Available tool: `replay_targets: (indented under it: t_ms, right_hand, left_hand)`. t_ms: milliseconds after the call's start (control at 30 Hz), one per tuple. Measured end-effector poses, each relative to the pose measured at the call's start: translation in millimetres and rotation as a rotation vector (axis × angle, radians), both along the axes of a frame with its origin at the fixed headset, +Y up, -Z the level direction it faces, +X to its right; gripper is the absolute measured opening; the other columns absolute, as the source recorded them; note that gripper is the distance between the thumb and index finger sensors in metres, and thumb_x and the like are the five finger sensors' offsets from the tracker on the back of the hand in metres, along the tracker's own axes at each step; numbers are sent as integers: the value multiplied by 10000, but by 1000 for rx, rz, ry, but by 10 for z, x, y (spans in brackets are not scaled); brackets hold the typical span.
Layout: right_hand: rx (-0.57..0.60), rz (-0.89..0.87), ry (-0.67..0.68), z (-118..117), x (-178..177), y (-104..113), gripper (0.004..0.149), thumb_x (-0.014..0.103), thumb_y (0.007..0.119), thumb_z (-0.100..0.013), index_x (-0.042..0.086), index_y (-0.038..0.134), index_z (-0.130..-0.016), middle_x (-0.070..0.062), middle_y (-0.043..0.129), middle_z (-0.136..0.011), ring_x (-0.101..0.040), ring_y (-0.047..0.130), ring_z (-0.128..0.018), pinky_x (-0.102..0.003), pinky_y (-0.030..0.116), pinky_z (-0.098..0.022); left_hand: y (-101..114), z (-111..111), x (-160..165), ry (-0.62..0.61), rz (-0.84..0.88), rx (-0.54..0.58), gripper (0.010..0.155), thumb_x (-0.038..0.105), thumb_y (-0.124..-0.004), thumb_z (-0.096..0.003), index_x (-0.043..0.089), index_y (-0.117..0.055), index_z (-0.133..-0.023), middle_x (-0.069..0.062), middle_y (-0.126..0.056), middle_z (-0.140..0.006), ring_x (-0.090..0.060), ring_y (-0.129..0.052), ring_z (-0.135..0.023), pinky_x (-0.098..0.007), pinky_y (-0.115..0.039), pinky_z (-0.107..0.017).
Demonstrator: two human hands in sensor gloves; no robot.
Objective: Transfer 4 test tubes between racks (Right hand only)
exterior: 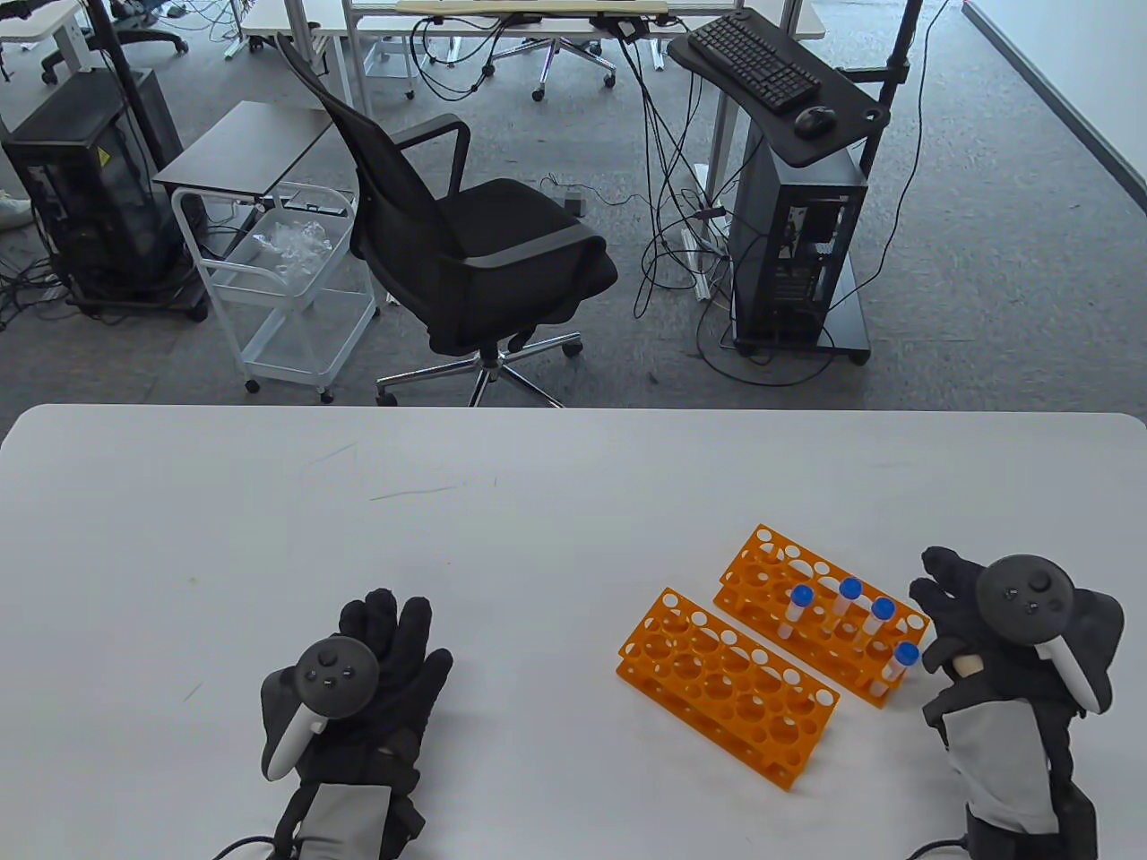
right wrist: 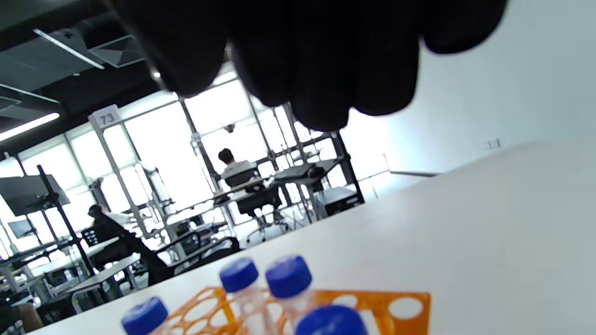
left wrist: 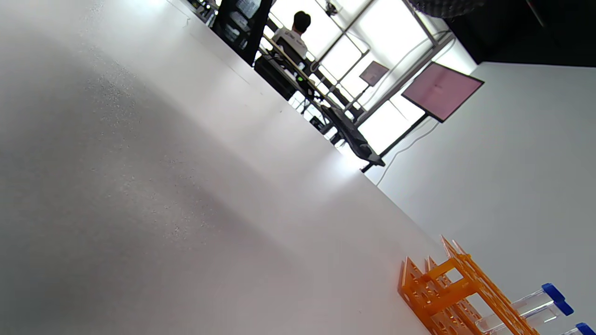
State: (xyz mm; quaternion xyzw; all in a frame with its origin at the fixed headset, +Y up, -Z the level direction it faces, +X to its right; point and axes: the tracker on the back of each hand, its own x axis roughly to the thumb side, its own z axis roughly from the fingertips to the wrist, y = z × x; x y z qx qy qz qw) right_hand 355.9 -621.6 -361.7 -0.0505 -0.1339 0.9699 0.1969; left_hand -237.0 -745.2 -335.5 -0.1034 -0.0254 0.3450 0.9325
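The left hand (exterior: 381, 658) lies flat on the white counter (exterior: 269, 537), palm down with its fingers spread, holding nothing; a tracker is strapped to its back. The right hand (exterior: 977, 627) hangs near the counter's right side, fingers loosely spread and pointing away from the person, gripping nothing — in the right wrist view its dark fingertips (right wrist: 321, 70) hang down from the top edge, above the blue caps.

Just to the left of the right hand stands an orange rack (exterior: 820, 614), set at a slant. Four clear tubes (exterior: 851, 623) with blue caps stand upright in it, all toward the end nearest the right hand, the closest one (exterior: 899, 667) just beside the heel of the glove without clearly touching it. A second orange rack (exterior: 726, 685) sits alongside the first, on the side toward the left hand, with a narrow gap between them; every hole I can see in it is open. It lies well apart from the left hand.

Beyond the counter's far edge are a black office chair (exterior: 466, 242), a white wire cart (exterior: 287, 287), and a stand carrying a keyboard (exterior: 753, 61) and mouse (exterior: 815, 119).
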Motion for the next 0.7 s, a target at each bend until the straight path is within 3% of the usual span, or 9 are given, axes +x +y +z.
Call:
replay_targets:
  t_ms: [200,467,700]
  right_hand:
    - [67,64,32,144,84,-18,535,342,762,-500,102,752,-978,-213,827,-966,-479,737,-874,-679,549,-630]
    - [100,108,53,296,210,-372,560,350,738,-508,129,684,-1020,-190,748,-1037,-460,658,-944,-672,516,-657]
    - [77,104,38,296,291,-623,576,360,729,-509,146,642,-1037,-176,696,-1069,-445,604,-978,-672,491,-671]
  left_hand:
    - [-17,-1,1,1,-8,1,672,654,-474,-570,496,-139,-1131,187,125,-1144,-75,253,-1021,-401,155,-755]
    - [-31,4,4,8,-18,-1,672,653,-474,-570,499,-133,-1129,193,127,-1143,-68,256,-1020,-399,161,-753]
    - [-43,5,8,19,-30,-8,671,653,-474,-570,510,-121,-1122,204,134,-1138,-59,263,-1017,-398,166,-750]
